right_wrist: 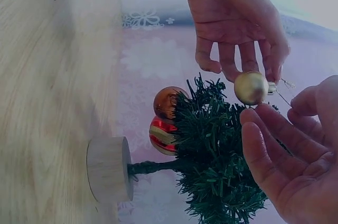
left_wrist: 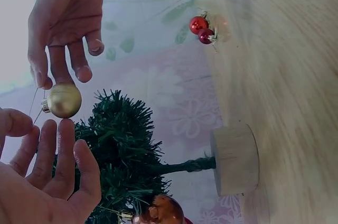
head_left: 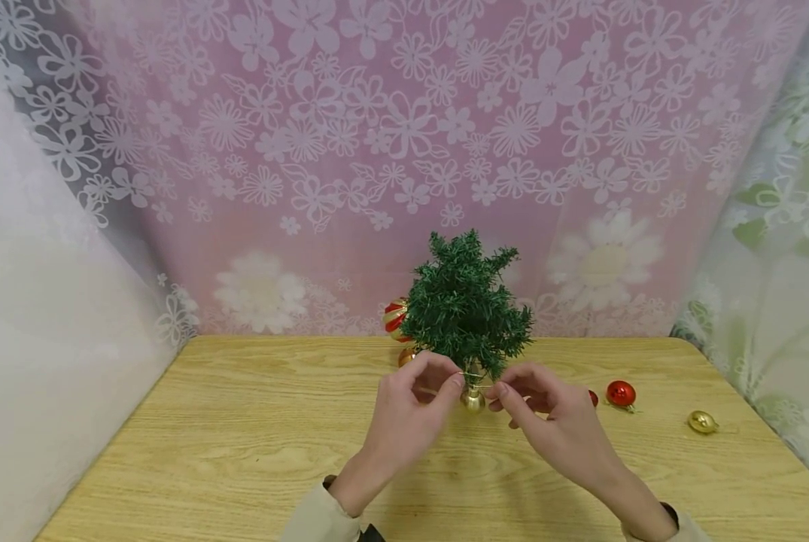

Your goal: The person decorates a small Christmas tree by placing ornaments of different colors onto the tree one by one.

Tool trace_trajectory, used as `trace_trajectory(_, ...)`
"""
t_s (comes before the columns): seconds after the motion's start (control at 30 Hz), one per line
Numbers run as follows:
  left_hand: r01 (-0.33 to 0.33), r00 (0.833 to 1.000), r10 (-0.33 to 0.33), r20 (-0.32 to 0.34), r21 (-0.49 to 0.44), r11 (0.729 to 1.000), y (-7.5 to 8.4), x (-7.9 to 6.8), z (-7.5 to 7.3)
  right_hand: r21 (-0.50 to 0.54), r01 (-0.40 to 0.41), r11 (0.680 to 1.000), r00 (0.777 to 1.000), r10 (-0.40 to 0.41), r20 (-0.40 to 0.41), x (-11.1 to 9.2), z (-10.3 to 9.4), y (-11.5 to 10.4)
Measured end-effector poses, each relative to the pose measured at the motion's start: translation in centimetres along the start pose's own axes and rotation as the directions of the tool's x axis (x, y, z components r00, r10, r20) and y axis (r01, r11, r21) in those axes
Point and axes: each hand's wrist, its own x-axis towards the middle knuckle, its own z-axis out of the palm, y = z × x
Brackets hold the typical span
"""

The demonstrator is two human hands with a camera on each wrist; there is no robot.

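Note:
A small gold ball ornament (head_left: 472, 400) hangs by a thin gold string between both hands, in front of the little green Christmas tree (head_left: 466, 297). Thumb and index finger of my left hand (head_left: 404, 414) pinch one side of the string loop. The other side is pinched by my right hand (head_left: 560, 425), so the loop is spread apart. In the left wrist view, the ball (left_wrist: 65, 101) hangs close to the fingers of both hands. The tree stands upright on a round wooden base (left_wrist: 236, 159), which the hands hide in the head view.
Left of the tree are a red-and-gold striped ball (head_left: 395, 319) and a copper-coloured ball (right_wrist: 170, 102). On the table's right lie a red ball (head_left: 621, 393), a darker red one (left_wrist: 206, 36) and a gold one (head_left: 702, 421). A floral curtain (head_left: 350, 188) borders the table's back.

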Motion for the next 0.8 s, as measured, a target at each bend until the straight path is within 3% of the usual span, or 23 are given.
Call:
trace_trajectory(0.23, -0.005, 1.0, 0.004, -0.029, -0.047, 0.999, 0.6, 1.0, -0.1, 0.036, -0.063, 0.997, 0.998, 0.063, 0.008, 1.1, 0.1, -0.1)
trace_trajectory(0.47, -0.03, 0.998, 0.026, -0.056, -0.066, 0.997, 1.3, 2.3, -0.5, 0.048, -0.01, 0.999, 0.999, 0.012, -0.038, 2.7, -0.1, -0.7)
trace_trajectory(0.8, -0.117, 0.988, 0.117, -0.105, 0.001, 0.993, 2.6, 4.9, -1.2, 0.07, 0.012, 0.997, 0.993, -0.004, -0.122, 5.4, -0.1, -1.3)
